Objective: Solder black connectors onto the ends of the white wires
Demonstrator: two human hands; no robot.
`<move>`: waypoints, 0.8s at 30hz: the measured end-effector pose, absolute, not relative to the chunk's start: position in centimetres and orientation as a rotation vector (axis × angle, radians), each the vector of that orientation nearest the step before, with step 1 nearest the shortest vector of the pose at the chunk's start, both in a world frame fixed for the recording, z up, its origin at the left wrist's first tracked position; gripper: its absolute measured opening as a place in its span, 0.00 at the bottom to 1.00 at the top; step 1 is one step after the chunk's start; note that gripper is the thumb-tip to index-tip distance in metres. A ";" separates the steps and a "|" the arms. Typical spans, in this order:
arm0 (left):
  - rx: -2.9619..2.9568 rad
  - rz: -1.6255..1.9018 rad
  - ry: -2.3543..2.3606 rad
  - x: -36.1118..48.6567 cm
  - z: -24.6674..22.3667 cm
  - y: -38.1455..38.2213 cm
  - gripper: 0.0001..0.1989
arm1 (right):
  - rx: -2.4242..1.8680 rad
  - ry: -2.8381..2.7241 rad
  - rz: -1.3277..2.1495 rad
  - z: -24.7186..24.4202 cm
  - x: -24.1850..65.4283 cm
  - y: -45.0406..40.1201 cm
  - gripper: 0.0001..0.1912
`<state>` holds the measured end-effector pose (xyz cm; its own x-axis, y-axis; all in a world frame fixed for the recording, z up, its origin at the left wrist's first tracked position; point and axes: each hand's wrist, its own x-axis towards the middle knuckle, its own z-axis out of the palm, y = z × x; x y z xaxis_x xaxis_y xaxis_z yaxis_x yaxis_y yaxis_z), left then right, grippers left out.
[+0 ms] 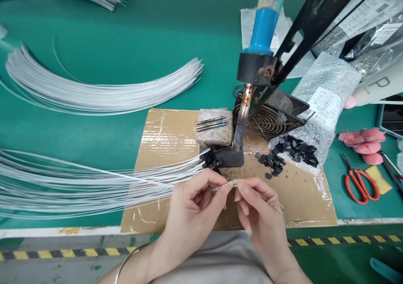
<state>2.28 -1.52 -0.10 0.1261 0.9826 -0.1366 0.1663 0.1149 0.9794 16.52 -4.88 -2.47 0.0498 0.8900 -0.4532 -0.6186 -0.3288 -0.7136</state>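
My left hand (197,212) pinches a white wire (214,188) near its end, thumb against forefinger. Right beside it, my right hand (261,208) is closed in a pinch at the same spot, fingertips almost touching the left ones. A thin wire (273,205) trails from the right fingers toward the lower right. The exact joint between the fingertips is hidden. Just behind my left hand lie several white wires (103,179) whose ends carry black connectors (212,160).
A soldering iron (244,111) hangs tip-down in a black stand above the cardboard (170,137). Behind are a small fan (267,116) and a block (214,137). Loose black housings (272,164), a bubble bag (330,95) and orange scissors (361,185) lie right; a wire bundle (110,95) lies left.
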 end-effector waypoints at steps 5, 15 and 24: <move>1.318 0.934 1.281 2.3 0.0 -1.6 0.09 | -1.052 -0.344 1.601 -2.4 16.4 -4.8 0.07; 1.470 1.001 1.340 2.4 -0.7 -2.0 0.10 | -1.062 -0.292 1.572 -2.2 16.1 -4.7 0.10; 1.325 1.038 1.323 2.6 -0.1 -1.5 0.09 | -1.087 -0.354 1.537 -2.6 16.1 -4.9 0.11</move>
